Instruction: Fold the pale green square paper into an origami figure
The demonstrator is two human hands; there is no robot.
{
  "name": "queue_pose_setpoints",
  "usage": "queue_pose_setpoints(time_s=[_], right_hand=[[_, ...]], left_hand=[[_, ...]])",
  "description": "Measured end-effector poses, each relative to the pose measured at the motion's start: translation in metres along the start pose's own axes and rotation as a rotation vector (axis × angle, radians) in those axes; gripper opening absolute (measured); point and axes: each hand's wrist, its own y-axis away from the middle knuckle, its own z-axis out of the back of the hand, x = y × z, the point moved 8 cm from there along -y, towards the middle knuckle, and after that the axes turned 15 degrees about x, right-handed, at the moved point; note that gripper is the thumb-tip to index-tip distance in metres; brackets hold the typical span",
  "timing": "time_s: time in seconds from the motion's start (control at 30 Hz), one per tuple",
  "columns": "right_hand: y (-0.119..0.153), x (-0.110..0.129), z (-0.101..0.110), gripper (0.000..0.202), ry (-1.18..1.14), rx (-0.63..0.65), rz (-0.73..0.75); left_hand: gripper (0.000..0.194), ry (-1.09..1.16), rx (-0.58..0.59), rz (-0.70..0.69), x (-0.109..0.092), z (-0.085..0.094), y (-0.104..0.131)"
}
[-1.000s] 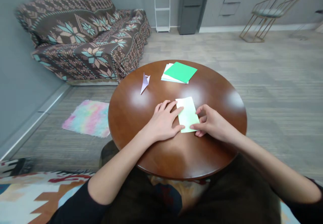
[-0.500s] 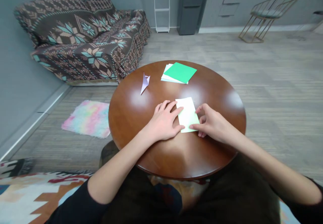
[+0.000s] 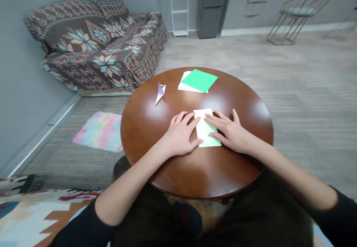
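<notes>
A pale green-white paper rectangle (image 3: 205, 131) lies on the round brown table (image 3: 192, 176). At its left edge rests my left hand (image 3: 182, 133), fingers spread, with the thumb and a fingertip touching the paper. My right hand (image 3: 230, 131) lies over the paper's right side, its fingers apart and stretched out. Neither hand grips anything. Further back on the table is a bright green sheet (image 3: 199, 80) on top of white sheets (image 3: 186, 87). To the left of that stack stands a small folded purple and white paper piece (image 3: 160, 93).
A sofa (image 3: 103, 50) with a patterned cover is at the back left. On the floor beside the table lies a fluffy pastel rug (image 3: 100, 131). A gold-framed chair (image 3: 299, 12) stands near grey cabinets (image 3: 255, 7) at the back right.
My right hand has gone from pinching near the paper's right edge to lying spread over that side. The left hand stays at the left edge. The view has shifted slightly.
</notes>
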Motion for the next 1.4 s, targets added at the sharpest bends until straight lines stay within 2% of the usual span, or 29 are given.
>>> queue_pose_setpoints(time_s=[0.33,0.43,0.5,0.6,0.83,0.97,1.07,1.1,1.27,1.4], right_hand=[[0.001,-0.002,0.004,0.057,-0.016,0.008,0.001],[0.001,-0.003,0.003,0.057,-0.011,0.005,0.003],[0.001,-0.002,0.003,0.057,-0.005,0.003,0.008],[0.001,-0.001,0.003,0.058,-0.006,0.007,0.007],[0.001,-0.001,0.003,0.059,-0.033,0.005,0.031],[0.007,-0.001,0.007,0.052,-0.042,-0.114,-0.025],[0.02,-0.005,0.018,0.033,-0.164,-0.248,-0.195],[0.025,-0.007,0.019,0.026,-0.244,-0.248,-0.251],[0.029,0.002,0.015,0.026,-0.589,-0.018,-0.32],[0.026,0.001,0.005,0.03,-0.812,0.042,-0.341]], left_hand=[[0.07,-0.088,0.038,0.006,-0.006,0.014,-0.005],[0.059,-0.062,0.029,-0.036,-0.009,0.017,-0.01],[0.051,-0.018,0.015,-0.11,-0.011,0.016,-0.015],[0.062,0.053,0.026,-0.239,-0.013,0.007,-0.02],[0.07,0.036,0.012,-0.223,-0.009,-0.003,-0.022],[0.066,0.001,0.01,-0.213,-0.011,-0.001,-0.021],[0.059,-0.025,0.009,-0.207,-0.012,-0.001,-0.021],[0.058,-0.029,0.009,-0.209,-0.013,0.0,-0.021],[0.058,-0.077,0.03,-0.204,-0.015,-0.001,-0.019],[0.062,-0.131,0.055,-0.197,-0.016,-0.004,-0.018]])
